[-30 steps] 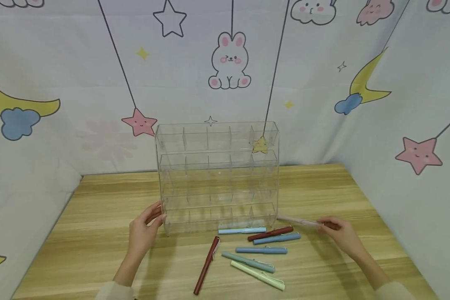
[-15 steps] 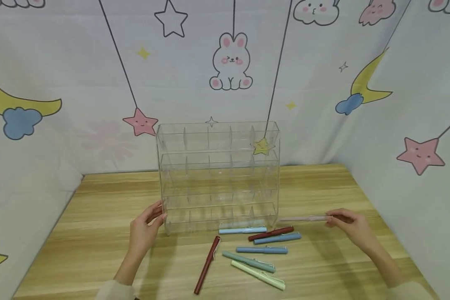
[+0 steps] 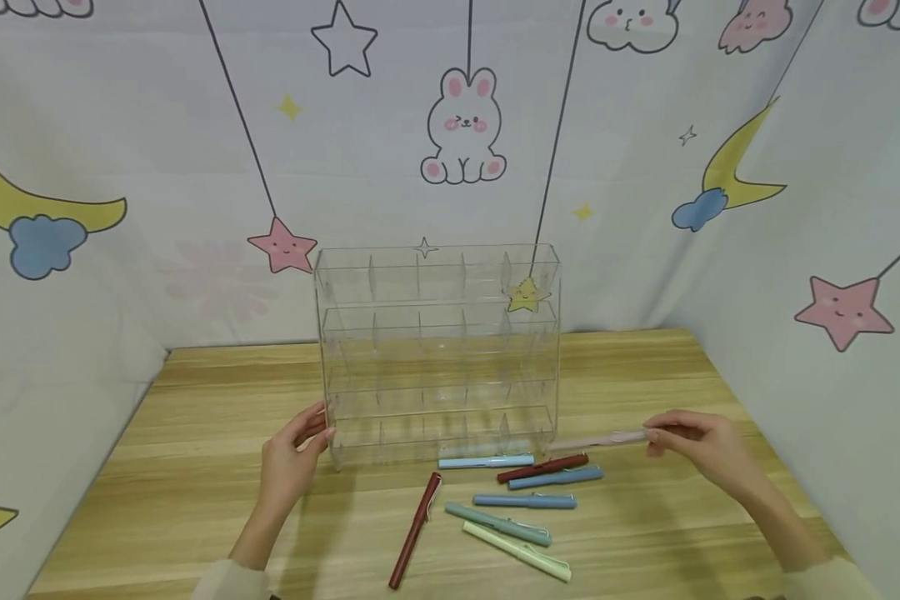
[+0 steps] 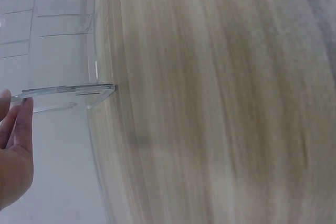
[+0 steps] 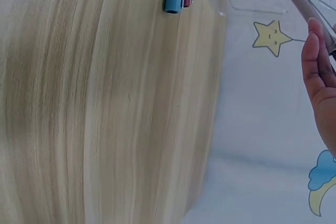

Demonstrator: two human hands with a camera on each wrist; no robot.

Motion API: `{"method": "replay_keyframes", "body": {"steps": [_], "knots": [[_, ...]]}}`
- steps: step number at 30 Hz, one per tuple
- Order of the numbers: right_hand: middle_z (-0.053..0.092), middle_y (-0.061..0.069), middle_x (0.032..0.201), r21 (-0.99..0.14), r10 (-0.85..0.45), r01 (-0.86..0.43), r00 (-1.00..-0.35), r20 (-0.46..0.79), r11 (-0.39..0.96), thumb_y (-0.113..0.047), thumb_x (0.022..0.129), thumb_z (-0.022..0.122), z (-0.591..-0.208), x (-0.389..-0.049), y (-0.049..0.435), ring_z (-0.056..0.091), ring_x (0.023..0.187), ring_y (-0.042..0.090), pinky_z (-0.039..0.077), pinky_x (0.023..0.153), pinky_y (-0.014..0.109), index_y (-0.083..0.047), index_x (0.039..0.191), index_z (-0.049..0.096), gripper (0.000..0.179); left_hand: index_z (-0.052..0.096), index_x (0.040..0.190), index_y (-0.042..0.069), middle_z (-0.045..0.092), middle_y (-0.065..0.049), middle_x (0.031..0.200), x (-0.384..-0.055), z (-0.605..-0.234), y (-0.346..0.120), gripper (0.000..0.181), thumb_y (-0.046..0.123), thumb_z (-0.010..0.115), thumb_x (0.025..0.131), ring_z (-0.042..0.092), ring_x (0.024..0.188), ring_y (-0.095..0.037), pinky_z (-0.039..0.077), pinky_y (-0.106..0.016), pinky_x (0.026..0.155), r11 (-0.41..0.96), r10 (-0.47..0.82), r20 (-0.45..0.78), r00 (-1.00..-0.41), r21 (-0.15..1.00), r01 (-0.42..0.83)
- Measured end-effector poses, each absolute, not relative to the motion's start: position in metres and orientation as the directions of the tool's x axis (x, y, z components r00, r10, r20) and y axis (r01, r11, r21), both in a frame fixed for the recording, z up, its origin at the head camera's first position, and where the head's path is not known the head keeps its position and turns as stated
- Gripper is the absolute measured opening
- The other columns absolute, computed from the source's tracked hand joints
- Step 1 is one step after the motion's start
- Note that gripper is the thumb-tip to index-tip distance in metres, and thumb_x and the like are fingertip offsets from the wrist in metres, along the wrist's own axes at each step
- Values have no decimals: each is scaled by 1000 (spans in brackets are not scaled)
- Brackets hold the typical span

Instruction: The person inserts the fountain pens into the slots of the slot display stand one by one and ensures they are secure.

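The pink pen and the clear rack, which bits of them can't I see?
Head view: the gripped end of the slim pale pink pen, covered by the fingers of the right hand.
Right wrist view: the pen's far end, cut off by the top edge.
Left wrist view: part of the clear plastic compartment rack, cut off by the left and top edges.

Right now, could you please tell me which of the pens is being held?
It is the pale pink pen, pinched in the right hand; the other seven pens, blue, green or dark red, lie on the table.
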State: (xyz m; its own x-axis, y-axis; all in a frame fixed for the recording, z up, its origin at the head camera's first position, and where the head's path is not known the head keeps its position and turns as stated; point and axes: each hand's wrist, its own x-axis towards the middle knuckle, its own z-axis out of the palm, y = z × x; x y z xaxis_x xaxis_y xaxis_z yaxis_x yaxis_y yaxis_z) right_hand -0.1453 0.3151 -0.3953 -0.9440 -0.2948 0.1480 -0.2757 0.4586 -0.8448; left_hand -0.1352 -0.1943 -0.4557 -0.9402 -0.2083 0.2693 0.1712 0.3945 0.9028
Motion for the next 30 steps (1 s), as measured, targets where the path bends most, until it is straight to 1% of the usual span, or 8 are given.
{"method": "replay_keyframes", "body": {"steps": [8, 11, 16, 19, 23, 25, 28, 30], "knots": [[67, 10, 78, -866, -351, -296, -924, 152, 403, -6, 87, 61, -391, -157, 290, 65, 71, 22, 56, 69, 26, 6, 99, 63, 17, 57, 118, -6, 63, -23, 102, -136, -458, -195, 38, -8, 64, 80, 61, 87, -9, 53, -15, 67, 404, -214, 271, -938, 899, 168], [67, 11, 80, -879, -364, -286, -920, 142, 382, -8, 87, 62, -388, -162, 278, 65, 73, 23, 56, 70, 26, 5, 99, 63, 18, 57, 118, -6, 63, -23, 102, -136, -458, -195, 38, -8, 64, 80, 61, 86, -7, 53, -15, 67, 397, -215, 268, -939, 903, 166], [67, 9, 80, -883, -366, -264, -924, 115, 387, -15, 86, 64, -386, -172, 258, 65, 73, 19, 55, 71, 27, 1, 98, 65, 20, 56, 118, -6, 63, -24, 103, -136, -457, -194, 38, -8, 64, 81, 63, 90, -22, 52, -14, 68, 403, -211, 267, -940, 900, 165], [67, 12, 81, -897, -380, -264, -917, 119, 355, -13, 86, 64, -386, -176, 245, 66, 74, 21, 56, 72, 30, 3, 98, 65, 20, 55, 119, -6, 62, -24, 104, -136, -456, -194, 39, -8, 63, 81, 62, 92, -28, 52, -13, 68, 409, -201, 263, -944, 898, 163], [67, 16, 83, -912, -401, -260, -908, 119, 318, -12, 85, 65, -383, -181, 228, 65, 75, 30, 56, 73, 34, 5, 98, 65, 21, 55, 120, -4, 62, -21, 105, -135, -456, -195, 39, -6, 63, 82, 61, 90, -11, 52, -13, 69, 404, -193, 236, -952, 904, 142], [67, 16, 82, -916, -402, -247, -909, 106, 317, -14, 85, 65, -380, -184, 219, 65, 76, 33, 56, 73, 33, 5, 99, 65, 24, 55, 121, -4, 62, -20, 106, -136, -456, -195, 39, -6, 63, 82, 59, 89, -4, 52, -14, 69, 401, -194, 227, -954, 906, 134], [68, 14, 82, -922, -398, -226, -913, 88, 315, -16, 85, 66, -376, -188, 205, 64, 78, 36, 55, 74, 30, 7, 100, 64, 27, 55, 119, -5, 63, -21, 105, -135, -456, -195, 38, -7, 63, 82, 59, 88, -3, 53, -15, 69, 405, -199, 242, -950, 903, 145], [68, 13, 81, -921, -395, -228, -914, 91, 317, -16, 85, 65, -373, -190, 197, 65, 78, 32, 55, 75, 28, 6, 100, 64, 27, 56, 119, -5, 63, -21, 105, -135, -455, -195, 38, -7, 63, 82, 61, 89, -8, 53, -16, 69, 411, -198, 251, -947, 899, 152]]}}
